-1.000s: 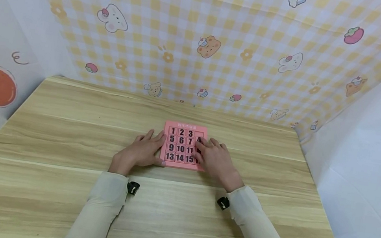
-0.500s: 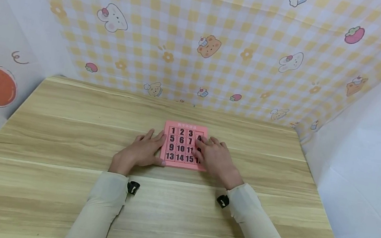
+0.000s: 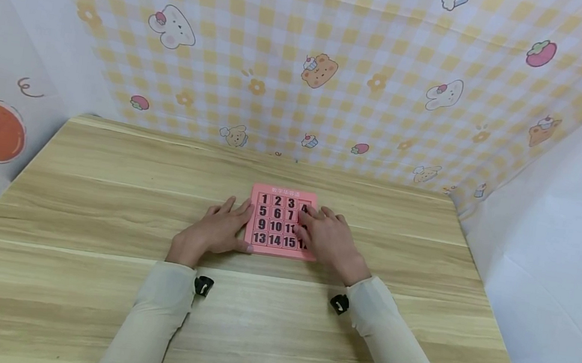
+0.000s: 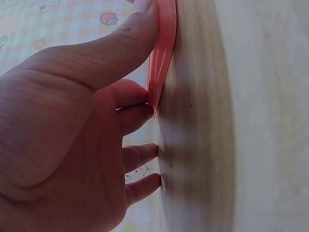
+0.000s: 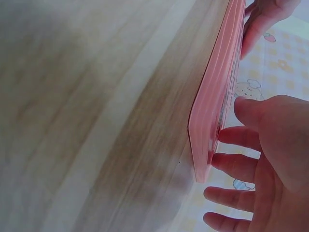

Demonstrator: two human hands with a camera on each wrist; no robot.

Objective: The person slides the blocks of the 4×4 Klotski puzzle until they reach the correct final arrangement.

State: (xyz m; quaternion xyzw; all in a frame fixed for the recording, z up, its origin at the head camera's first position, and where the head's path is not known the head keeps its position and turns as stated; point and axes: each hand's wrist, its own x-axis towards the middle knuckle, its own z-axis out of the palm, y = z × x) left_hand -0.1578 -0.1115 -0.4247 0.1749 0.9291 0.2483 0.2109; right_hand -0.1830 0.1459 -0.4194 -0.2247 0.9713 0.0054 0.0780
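Note:
A pink number slide puzzle (image 3: 273, 251) lies flat on the wooden table, its numbered tiles set in rows. My left hand (image 3: 214, 231) holds it at the left: the thumb (image 4: 137, 36) lies along the front edge and two fingers touch the left side, while the other fingertips rest on the table. My right hand (image 3: 331, 244) reaches over the right-hand column, fingers extended, with fingertips on the tiles there. The 4 tile (image 3: 304, 208) sits near the top of that column, partly under a fingertip. The tile below it is mostly covered by the fingers.
The wooden table (image 3: 104, 195) spreads around the puzzle on all sides. A yellow checked cloth (image 3: 278, 107) with cartoon prints hangs behind its back edge, and white sheets (image 3: 560, 251) stand at both sides.
The 4 tile has slid away from me, up the right column, narrowing the gap above it. My right hand has moved slightly forward with it; my left hand has stayed put.

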